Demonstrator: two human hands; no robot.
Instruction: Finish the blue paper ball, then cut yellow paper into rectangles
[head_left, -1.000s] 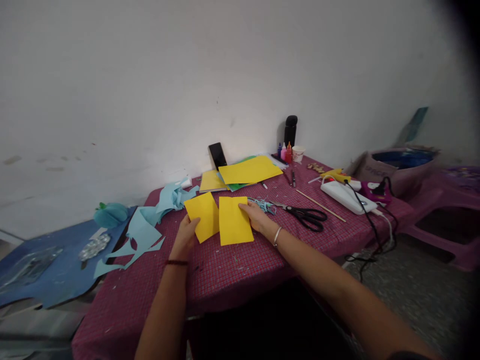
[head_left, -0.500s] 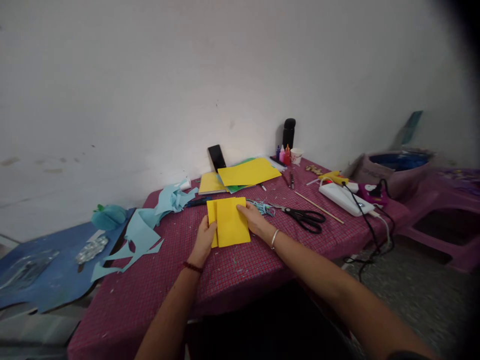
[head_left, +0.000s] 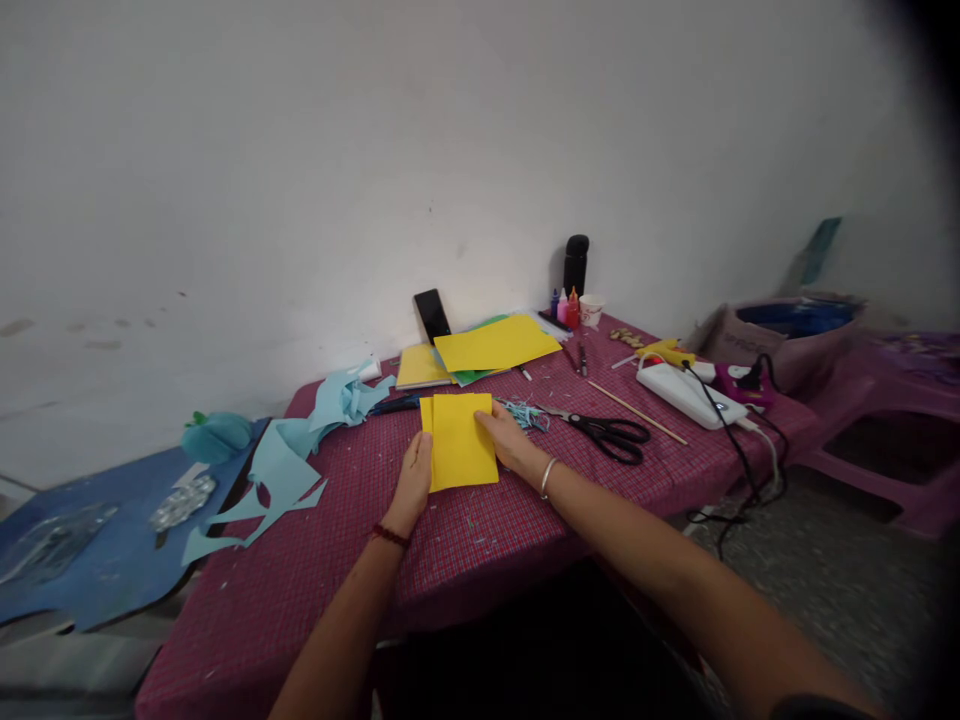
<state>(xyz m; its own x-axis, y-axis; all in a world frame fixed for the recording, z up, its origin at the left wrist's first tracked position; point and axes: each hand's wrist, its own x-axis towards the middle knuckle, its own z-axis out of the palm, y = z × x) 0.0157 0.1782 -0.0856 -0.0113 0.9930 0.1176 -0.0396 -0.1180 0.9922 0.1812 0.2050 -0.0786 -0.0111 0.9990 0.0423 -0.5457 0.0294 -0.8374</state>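
Above the table's near half I hold yellow paper [head_left: 463, 442], folded or stacked, with a narrow strip of a back layer showing along its left side. My right hand [head_left: 506, 438] is closed on the upper right edge, thumb on the front face. At the lower left edge, my left hand [head_left: 415, 478] grips the paper, its fingers partly hidden behind. Black-handled scissors [head_left: 611, 435] lie right of my right hand, beside a small heap of light blue paper shreds [head_left: 527, 414]. A dark blue tool [head_left: 395, 404] lies just behind the paper, partly covered.
Light blue paper scraps [head_left: 281, 470] spread over the left of the checked tablecloth [head_left: 330, 570]. Yellow sheets [head_left: 499, 343], a phone [head_left: 432, 315], and small bottles [head_left: 573, 308] stand toward the wall. A wooden stick [head_left: 637, 412] and a white power strip [head_left: 690, 395] with cables are on the right.
The back layer has slid right behind the front one, so its visible strip is narrower. My left hand moved slightly right with it; its thumb no longer lies across the front.
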